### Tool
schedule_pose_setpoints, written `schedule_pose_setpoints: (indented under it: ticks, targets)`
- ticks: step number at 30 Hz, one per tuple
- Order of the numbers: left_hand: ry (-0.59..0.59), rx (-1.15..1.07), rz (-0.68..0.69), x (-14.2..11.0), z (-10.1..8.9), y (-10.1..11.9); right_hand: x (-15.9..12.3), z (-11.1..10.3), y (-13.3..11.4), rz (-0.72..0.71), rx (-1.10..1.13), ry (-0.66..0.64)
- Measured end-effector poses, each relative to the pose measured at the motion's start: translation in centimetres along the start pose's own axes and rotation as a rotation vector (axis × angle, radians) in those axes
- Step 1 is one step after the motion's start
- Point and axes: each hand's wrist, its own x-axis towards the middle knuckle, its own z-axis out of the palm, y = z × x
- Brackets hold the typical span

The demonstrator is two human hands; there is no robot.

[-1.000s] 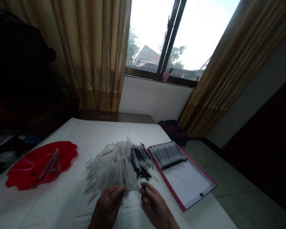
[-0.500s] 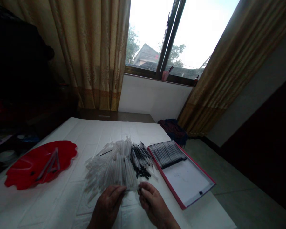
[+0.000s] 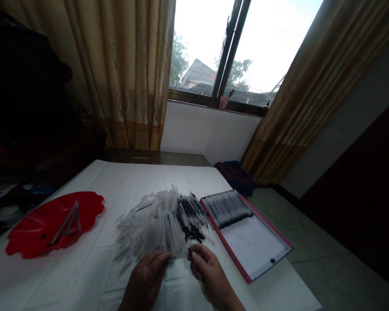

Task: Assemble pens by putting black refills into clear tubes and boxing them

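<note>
From where I stand, both hands are low over the near part of the white table (image 3: 123, 179), a narrow gap between them. The left hand (image 3: 146, 277) has its thumb and fingers pinched on a slim piece (image 3: 173, 258), whose far end is too blurred to make out. The right hand (image 3: 210, 274), fingers curled, pinches a small dark piece (image 3: 190, 255) between thumb and forefinger.

Just beyond the hands spreads a big heap of clear tubes (image 3: 155, 224), a thin dark rod (image 3: 143, 207) lying across its left part. Against its right side sit dark-filled tubes (image 3: 191, 209), with a cluster of short black pieces (image 3: 194, 234) at their near end.

Right of those lies a shallow pink-edged box (image 3: 231, 255). A neat row of black-ended tubes (image 3: 228, 208) fills its far part, and a black bit (image 3: 272, 260) sits by its near right corner. There are faint marks (image 3: 248, 235) on the white bottom, but I can't read them.

Over on the left, a red wavy-rimmed dish (image 3: 26, 229) holds a few clear strips (image 3: 65, 224) and a dark spot of something. Past the table, a pink cup (image 3: 224, 102) with sticks in it stands on the windowsill, between patterned gold curtains (image 3: 123, 65).
</note>
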Motion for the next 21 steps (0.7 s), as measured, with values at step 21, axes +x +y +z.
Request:
schedule_pose_setpoints:
  ticks: [21]
  targets:
    - [-0.004, -0.017, -0.011, 0.2, -0.3, 0.0, -0.5, -0.2, -2.6, -0.484, -1.085, -0.075]
